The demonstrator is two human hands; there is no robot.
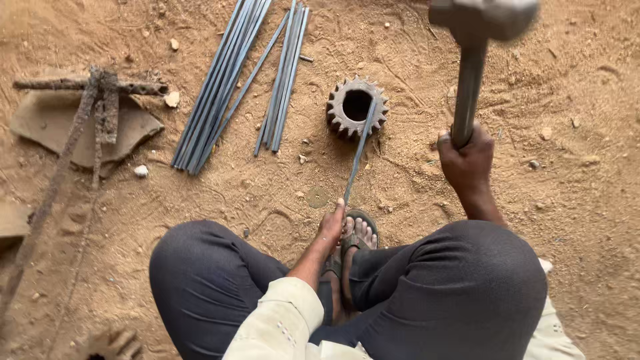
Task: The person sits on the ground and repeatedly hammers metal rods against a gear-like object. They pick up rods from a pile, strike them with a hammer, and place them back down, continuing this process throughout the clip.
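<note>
I squat on sandy ground. My left hand (330,227) grips the near end of a thin grey metal rod (359,152). The rod's far end rests across the rim of a rusty toothed gear (355,107) with a round hole, lying flat in the sand. My right hand (467,157) is closed around the metal handle of a hammer (471,80). The hammer is raised, and its blurred head (483,17) sits at the top edge, to the right of the gear. My sandalled foot (357,237) is just beside my left hand.
Two bundles of grey metal rods (223,83) (283,77) lie left of the gear. Rusty crossed bars (100,100) rest on a flat stone slab (50,123) at far left. Small stones (141,171) dot the sand.
</note>
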